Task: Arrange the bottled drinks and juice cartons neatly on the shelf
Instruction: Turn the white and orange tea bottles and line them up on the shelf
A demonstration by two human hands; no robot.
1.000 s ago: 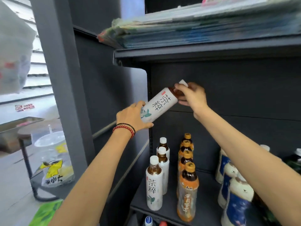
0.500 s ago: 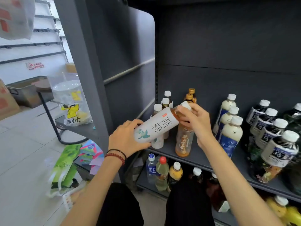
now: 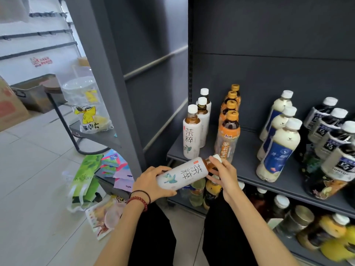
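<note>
I hold the white-labelled plastic tea bottle point(image 3: 182, 174) tilted: left hand point(image 3: 151, 182) grips its base, right hand point(image 3: 225, 174) fingers clasp its neck.

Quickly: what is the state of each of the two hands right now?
Left hand: holding the bottom end of the white tea bottle.
Right hand: holding the same bottle at its neck.
</note>
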